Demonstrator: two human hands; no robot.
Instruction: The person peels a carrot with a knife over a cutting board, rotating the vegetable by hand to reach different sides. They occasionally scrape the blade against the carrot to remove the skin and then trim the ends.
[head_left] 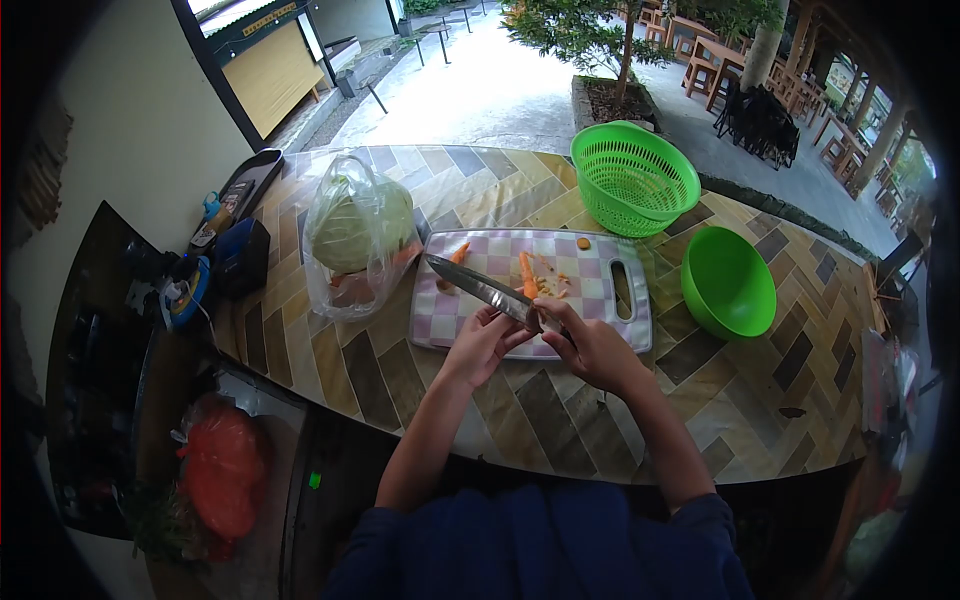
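Observation:
A kitchen knife [482, 287] is held above the cutting board, its blade pointing to the upper left. My right hand [597, 352] is closed around the handle. Just below the heel of the blade, my left hand [480, 347] has its fingers curled in. Whether they pinch the blade or some small piece is hidden. Under the hands lies a pink-and-white checked cutting board [490, 245]. On it are a piece of carrot [529, 275], small orange scraps [556, 283], another carrot piece [460, 252] at the left and a round slice [583, 243] near the far edge.
Left of the board, a clear plastic bag [340, 290] holds a cabbage [362, 222] and something orange. A green strainer basket [633, 180] and a green bowl [728, 282] stand to the right on the patterned table [560, 430]. A red bag [226, 465] sits lower left.

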